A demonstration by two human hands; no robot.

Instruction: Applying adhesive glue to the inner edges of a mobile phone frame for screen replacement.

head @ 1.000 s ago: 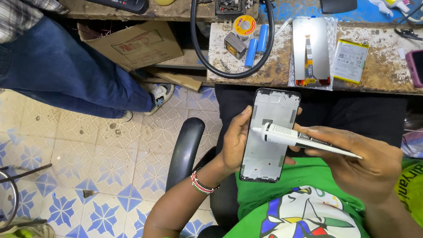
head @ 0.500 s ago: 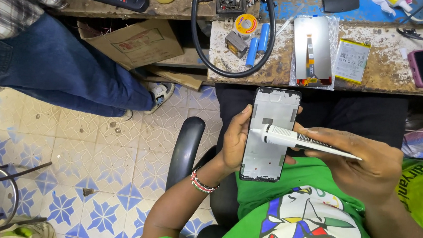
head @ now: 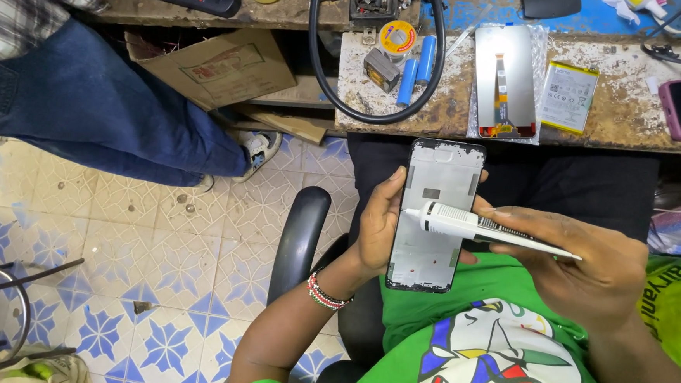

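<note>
The surface (head: pixel 631 114) spans the upper right of the frame. At centre, the left hand (head: pixel 377 224) grips the phone frame (head: pixel 435 214); the right hand (head: pixel 585 268) pinches a white glue tube (head: pixel 474 223), nozzle at the frame's left edge. Best squeezed lightly, frame steady.

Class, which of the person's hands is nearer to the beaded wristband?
Left. The beaded wristband sits on the wrist of the left hand, which holds the phone frame. The right hand is across the frame, holding the white glue tube.
</note>
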